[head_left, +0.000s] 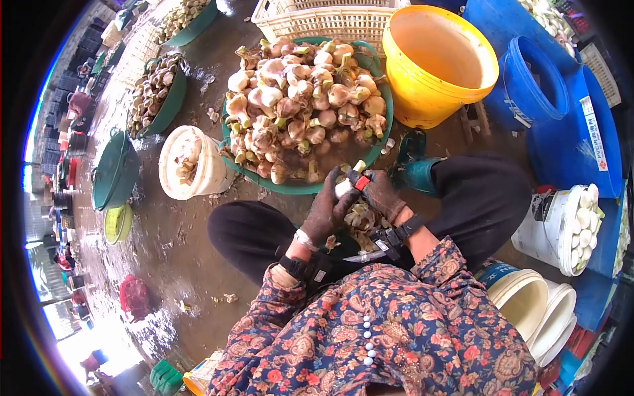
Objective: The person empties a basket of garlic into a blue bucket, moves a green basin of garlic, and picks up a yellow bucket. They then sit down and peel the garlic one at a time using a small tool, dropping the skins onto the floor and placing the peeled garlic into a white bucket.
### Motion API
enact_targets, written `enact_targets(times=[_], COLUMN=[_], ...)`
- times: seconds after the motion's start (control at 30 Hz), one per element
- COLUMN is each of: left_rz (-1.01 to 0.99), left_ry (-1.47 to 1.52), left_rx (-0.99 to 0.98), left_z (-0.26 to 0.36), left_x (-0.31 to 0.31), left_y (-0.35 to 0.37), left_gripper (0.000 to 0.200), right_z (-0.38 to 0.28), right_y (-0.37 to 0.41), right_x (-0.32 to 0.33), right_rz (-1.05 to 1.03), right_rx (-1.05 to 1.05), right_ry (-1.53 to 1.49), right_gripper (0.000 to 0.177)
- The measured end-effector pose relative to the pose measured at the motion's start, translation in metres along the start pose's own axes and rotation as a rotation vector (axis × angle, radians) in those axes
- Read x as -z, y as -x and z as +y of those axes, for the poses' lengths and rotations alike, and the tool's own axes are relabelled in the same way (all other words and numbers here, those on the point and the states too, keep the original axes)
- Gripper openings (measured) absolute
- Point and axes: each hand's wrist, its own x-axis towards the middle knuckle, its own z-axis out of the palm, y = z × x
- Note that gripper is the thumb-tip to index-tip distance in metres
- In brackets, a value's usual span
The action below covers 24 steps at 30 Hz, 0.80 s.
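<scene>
My left hand [323,210], in a dark, dirty work glove, is closed around a garlic bulb [343,188] with a pale peeled side and a short cut stem pointing up. My right hand [384,195], gloved too, meets it from the other side, its fingers closed on a small tool with a red part [361,182] pressed against the bulb; its blade is hidden. Loose garlic skins [360,218] lie below the hands, between my legs. Just beyond the hands stands a green tub [290,189] heaped with unpeeled garlic bulbs [300,99].
A white bucket [221,173] with some garlic stands left of the tub. A yellow bucket [436,99] is at the back right, beside blue tubs [581,142]. White bucket [545,228] holds peeled garlic. Tipped white buckets [551,323] lie lower right. Skins litter the wet floor [191,264].
</scene>
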Motion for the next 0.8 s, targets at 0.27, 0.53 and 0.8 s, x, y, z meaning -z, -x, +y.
enact_targets(times=[0.27,0.53,0.8], left_rz=[-0.103,-0.17,-0.022], left_ry=[1.061,0.462,0.878], left_rx=[0.426,0.066,0.103], left_z=[0.005,-0.012,0.004], left_x=[0.022,0.012,0.012], left_y=[-0.002,0.0,0.01], left_gripper=[0.058,0.046,0.029], right_z=[-0.003,0.013,-0.014], right_y=[0.005,-0.004,0.006], right_x=[0.001,-0.008,-0.01], right_rz=[-0.144,0.128,-0.189], right_rx=[-0.087,0.082,0.146], right_ry=[-0.346,-0.066,-0.424], right_gripper=[0.027,0.03,0.027])
